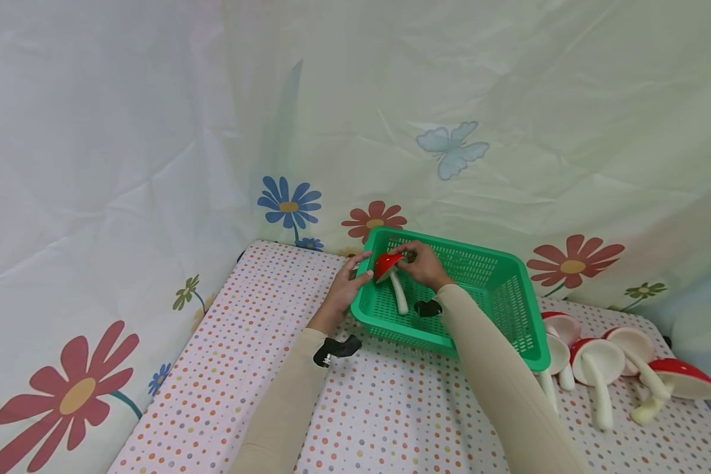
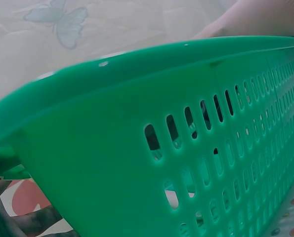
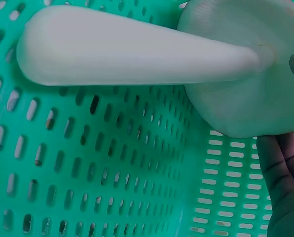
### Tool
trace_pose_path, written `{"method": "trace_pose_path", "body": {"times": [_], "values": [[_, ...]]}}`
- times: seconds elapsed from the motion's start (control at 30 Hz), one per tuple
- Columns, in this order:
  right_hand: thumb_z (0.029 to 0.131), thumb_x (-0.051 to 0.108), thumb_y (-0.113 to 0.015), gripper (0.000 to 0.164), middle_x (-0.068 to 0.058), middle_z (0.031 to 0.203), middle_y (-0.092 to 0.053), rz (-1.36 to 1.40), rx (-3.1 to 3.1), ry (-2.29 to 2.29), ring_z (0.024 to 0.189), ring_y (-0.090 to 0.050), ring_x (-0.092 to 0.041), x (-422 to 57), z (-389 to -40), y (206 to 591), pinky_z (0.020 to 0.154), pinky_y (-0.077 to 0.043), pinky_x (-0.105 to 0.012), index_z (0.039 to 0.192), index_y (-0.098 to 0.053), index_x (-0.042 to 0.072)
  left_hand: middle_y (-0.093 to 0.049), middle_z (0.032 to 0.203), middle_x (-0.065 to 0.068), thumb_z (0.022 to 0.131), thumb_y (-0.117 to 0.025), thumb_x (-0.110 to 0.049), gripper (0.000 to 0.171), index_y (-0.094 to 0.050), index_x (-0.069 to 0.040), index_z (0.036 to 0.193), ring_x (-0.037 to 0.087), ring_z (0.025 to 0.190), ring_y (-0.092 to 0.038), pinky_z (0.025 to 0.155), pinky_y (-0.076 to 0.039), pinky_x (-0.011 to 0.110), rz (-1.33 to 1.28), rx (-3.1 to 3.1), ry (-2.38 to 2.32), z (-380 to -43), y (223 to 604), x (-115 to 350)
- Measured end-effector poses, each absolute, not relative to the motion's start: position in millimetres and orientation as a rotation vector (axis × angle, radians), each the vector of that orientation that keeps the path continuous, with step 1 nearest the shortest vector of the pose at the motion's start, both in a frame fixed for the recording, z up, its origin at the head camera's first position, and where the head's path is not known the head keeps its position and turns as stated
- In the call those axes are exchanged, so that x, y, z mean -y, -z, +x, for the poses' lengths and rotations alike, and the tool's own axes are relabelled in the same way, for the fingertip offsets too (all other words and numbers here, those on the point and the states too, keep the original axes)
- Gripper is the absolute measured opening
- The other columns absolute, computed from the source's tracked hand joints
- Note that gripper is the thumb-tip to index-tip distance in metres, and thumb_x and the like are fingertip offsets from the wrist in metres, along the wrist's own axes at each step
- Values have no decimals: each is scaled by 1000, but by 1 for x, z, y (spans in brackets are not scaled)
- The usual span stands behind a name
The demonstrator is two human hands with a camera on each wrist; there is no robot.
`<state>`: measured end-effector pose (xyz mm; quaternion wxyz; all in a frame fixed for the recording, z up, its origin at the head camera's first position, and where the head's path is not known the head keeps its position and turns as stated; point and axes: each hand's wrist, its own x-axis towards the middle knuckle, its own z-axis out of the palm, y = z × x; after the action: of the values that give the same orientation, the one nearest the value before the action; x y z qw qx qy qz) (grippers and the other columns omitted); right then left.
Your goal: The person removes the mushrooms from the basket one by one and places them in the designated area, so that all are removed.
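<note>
A toy mushroom (image 1: 386,264) with a glossy red cap and white stem is inside the left end of a green plastic basket (image 1: 403,334). My right hand (image 1: 425,266) reaches into the basket and holds the mushroom by its cap, its stem slanting down toward the basket's floor. In the right wrist view, fingers (image 3: 280,170) lie at the edge of the cap's pale underside, and the white stem (image 3: 137,49) points away from them. With my left hand (image 1: 339,289) I grip the basket's left rim; the basket wall (image 2: 97,148) fills most of the left wrist view.
Several more red-capped mushrooms (image 1: 598,362) lie in a group on the dotted tablecloth (image 1: 379,408), right of the basket. A hanging cloth (image 1: 355,131) printed with flowers and a butterfly stands behind the table.
</note>
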<state>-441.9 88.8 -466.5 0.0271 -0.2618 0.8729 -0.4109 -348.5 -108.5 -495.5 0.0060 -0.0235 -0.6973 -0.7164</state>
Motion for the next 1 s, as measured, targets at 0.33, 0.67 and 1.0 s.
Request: {"method": "trace_pose_path", "body": {"times": [0.33, 0.67, 1.0], "values": [[99, 8, -57, 23, -18, 126, -55, -830, -2713, 1256, 83, -49, -24, -89, -439, 463, 72, -43, -35, 118, -69, 5, -33, 158, 2, 101, -56, -21, 47, -47, -33, 146, 31, 137, -44, 107, -42, 53, -72, 2166, 2259, -350, 496, 109], [100, 19, -58, 23, -16, 125, -60, -846, -2727, 1204, 93, -58, -29, -91, -438, 465, 75, -51, -39, 117, -69, 8, -30, 160, 3, 101, -56, -23, 48, -45, -31, 147, 32, 138, -43, 108, -41, 54, -87, 2169, 2251, -346, 495, 108], [97, 26, -62, 29, -16, 125, -63, -860, -2667, 1240, 106, -60, -35, -92, -441, 468, 84, -55, -47, 119, -70, 10, -35, 157, 5, 101, -57, -24, 48, -45, -32, 147, 31, 137, -45, 105, -45, 53, -78, 2163, 2264, -347, 497, 108]]}}
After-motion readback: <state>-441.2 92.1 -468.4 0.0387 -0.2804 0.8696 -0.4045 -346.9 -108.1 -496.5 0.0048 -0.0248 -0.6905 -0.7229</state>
